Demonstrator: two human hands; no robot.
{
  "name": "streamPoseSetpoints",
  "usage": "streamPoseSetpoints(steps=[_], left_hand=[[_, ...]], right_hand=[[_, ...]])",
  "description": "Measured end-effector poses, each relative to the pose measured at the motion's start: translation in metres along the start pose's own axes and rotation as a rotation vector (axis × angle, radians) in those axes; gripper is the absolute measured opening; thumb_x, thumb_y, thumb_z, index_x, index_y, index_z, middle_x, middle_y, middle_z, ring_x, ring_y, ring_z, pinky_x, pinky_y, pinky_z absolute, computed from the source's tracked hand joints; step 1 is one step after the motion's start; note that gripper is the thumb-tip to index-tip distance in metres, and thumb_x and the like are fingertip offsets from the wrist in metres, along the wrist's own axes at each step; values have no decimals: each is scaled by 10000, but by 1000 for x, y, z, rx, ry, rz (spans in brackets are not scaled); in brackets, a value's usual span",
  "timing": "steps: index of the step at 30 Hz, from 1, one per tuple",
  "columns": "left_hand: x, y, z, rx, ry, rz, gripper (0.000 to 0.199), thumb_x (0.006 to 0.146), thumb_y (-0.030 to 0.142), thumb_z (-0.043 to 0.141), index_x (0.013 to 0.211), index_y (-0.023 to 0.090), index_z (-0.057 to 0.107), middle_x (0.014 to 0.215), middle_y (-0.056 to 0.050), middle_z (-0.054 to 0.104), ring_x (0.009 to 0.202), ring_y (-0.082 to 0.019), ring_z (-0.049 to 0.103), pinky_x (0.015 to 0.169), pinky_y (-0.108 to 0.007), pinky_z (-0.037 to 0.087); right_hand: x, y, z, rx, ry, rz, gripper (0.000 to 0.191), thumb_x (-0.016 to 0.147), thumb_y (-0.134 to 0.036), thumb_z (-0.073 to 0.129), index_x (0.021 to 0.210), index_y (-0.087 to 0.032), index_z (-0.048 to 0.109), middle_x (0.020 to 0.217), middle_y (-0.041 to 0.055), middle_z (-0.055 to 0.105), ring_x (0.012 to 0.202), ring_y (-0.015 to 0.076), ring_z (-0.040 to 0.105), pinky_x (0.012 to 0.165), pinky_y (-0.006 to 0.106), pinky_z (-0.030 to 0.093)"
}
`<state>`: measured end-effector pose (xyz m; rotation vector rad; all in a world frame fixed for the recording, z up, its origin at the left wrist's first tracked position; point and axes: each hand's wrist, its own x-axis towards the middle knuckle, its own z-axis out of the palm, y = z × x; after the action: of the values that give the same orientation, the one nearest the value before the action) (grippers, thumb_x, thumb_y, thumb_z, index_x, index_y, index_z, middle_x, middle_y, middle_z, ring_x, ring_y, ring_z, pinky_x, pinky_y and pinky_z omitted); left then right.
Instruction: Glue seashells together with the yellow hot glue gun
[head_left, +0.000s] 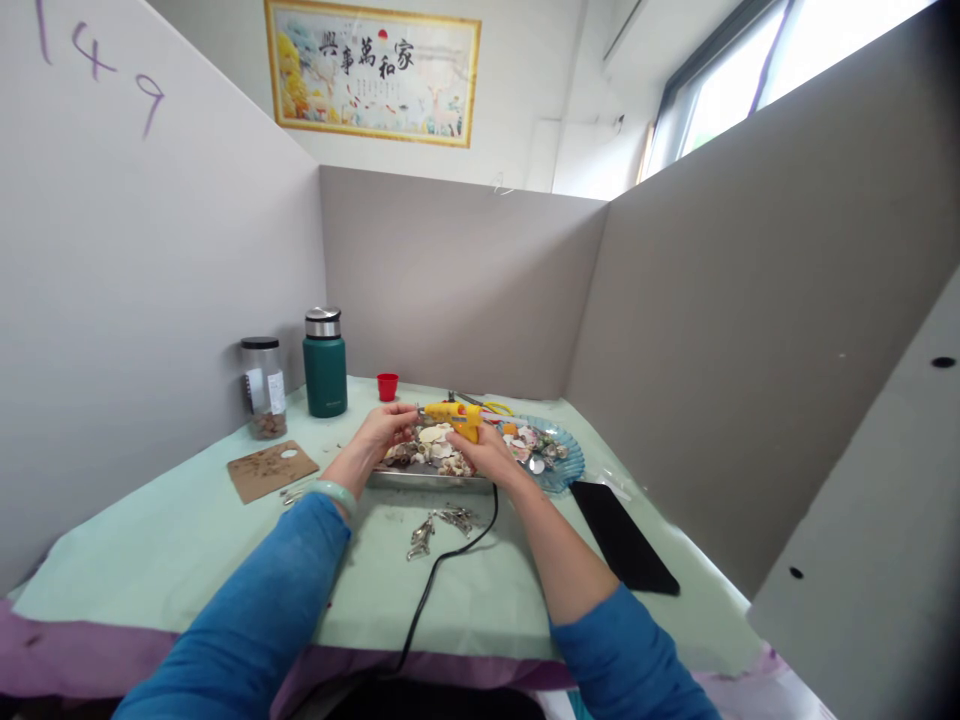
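Note:
My right hand (484, 452) is wrapped round the handle of a yellow hot glue gun (455, 416), whose nozzle points left. At the nozzle tip, the fingers of my left hand (384, 430) are pinched together; whatever small thing they hold is too small to make out. Beneath both hands lies a metal tray (427, 481) filled with shells and small pieces. The gun's black cord (442, 557) runs from below my right hand to the table's front edge. Several metal clips (422, 537) lie in front of the tray.
Right of the tray stand a blue clear plate (576, 462) of small ornaments and a black phone-like slab (624, 538). Leftward are a brown board (271, 470), a jar (263, 390) and a green flask (325, 375). A red cup (387, 387) and yellow-handled scissors (499, 408) sit behind. Partitions enclose the table.

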<state>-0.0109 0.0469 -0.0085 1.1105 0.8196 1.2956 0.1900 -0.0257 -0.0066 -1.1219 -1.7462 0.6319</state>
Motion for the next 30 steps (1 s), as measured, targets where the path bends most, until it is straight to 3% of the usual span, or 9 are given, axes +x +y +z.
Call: streamPoseSetpoints(steps=[30], left_hand=[[-2,3,1,-6,9,11,223,617,105,735,803,100,612,642,-28,636,405,-56,494,477,-225,485]], right_hand=[[-1,-4,-1,-11,-4,25,302,750,-445,578,848,-160,597,562,-23,527,552,124,488,541,227,381]])
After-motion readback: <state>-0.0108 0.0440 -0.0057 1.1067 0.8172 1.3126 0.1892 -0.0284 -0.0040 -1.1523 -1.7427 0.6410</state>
